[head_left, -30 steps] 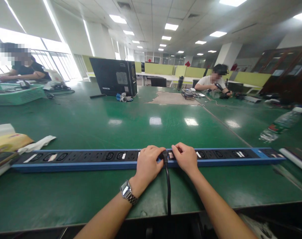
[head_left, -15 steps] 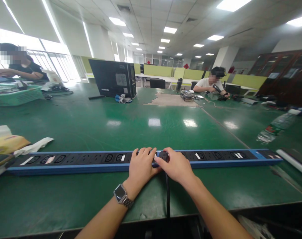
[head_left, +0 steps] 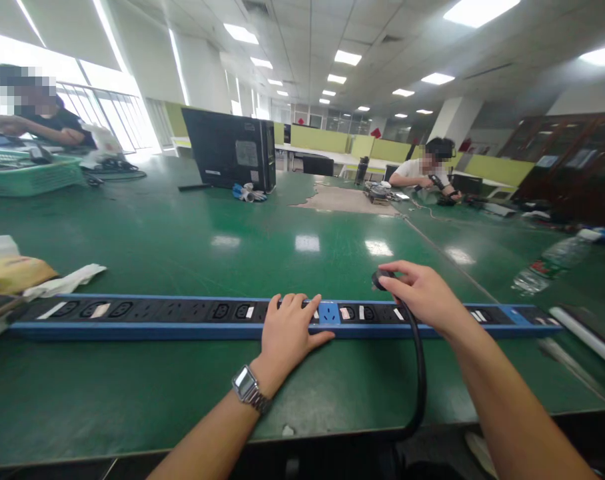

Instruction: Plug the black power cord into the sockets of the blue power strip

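A long blue and black power strip [head_left: 182, 331] lies across the green table. My left hand [head_left: 290, 333] rests over its middle, fingers spread on the far edge and thumb near the front edge. Just right of that hand is a blue socket [head_left: 329, 313]. Above the strip, right of the middle, my right hand [head_left: 420, 293] pinches a black plug [head_left: 381, 279]. The plug is clear of the sockets, and its thick black cable [head_left: 421, 373] curves down over the table's front edge.
A black computer case [head_left: 227, 150] stands at the back, gloves [head_left: 249, 193] beside it. Green basket [head_left: 32, 175] and a person are at the left; another person sits at the back right. A plastic bottle [head_left: 555, 261] lies right; yellow packet [head_left: 17, 275] lies left.
My right hand has moved right and up, carrying the plug away from the strip's middle. The blue socket now shows. My left hand stays on the strip.
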{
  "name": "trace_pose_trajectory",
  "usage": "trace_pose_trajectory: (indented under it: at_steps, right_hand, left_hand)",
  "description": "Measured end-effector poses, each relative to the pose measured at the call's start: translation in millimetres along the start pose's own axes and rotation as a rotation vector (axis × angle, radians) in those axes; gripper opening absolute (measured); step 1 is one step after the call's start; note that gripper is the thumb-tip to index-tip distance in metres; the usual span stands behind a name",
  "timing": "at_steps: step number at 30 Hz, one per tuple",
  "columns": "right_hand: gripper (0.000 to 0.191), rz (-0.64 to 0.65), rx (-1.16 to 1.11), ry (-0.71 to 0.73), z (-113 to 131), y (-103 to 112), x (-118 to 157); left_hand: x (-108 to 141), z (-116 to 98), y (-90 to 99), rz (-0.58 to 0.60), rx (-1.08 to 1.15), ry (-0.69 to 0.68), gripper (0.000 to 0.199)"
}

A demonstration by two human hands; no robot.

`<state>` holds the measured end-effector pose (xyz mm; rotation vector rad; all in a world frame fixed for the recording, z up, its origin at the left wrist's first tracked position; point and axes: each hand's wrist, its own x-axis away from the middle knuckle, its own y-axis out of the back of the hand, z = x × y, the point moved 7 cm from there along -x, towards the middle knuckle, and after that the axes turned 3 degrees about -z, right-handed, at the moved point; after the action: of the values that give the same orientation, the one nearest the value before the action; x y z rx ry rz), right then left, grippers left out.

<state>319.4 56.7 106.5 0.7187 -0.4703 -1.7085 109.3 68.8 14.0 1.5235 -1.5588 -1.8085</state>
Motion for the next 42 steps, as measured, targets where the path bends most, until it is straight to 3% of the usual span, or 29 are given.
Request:
trace_pose_trajectory:
  at_steps: [4,7,16,27,32,35,39,42]
  right_hand:
    - [0.050,0.097,0.118,-0.086,-58,-5,1]
    - [0.052,0.093,0.137,-0.104,-80,-9,8]
    - [0.045,0.111,0.272,-0.059,-87,-16,16]
    - [0.042,-0.020,0.309,-0.033,-84,-24,28]
    - [0.049,-0.215,0.056,-0.046,-68,20,29]
    - [0.055,-0.213,-0.028,-0.080,-67,49,27]
    - [0.064,-0.139,-0.019,-0.182,-94,79,21]
    - [0.061,-0.092,0.223,-0.188,-122,95,16]
  left_hand:
    - [-1,0,0.8,0.001,0.004,0.007,0.066]
    - [-1,-1,1.6,0.003,0.005,0.007,0.066]
    - [0,0,1.3,-0.001,-0.001,0.010,0.066]
    - [0,1,1.1,0.010,0.002,0.025,0.065]
    - [0,1,0.7,0.005,0.001,0.019,0.066]
    - [0,1,1.3,0.006,0.003,0.022,0.065]
    - [0,1,1.3,0.020,0.006,0.025,0.065]
    - [-1,1,1.7,0.020,0.004,0.024,0.066]
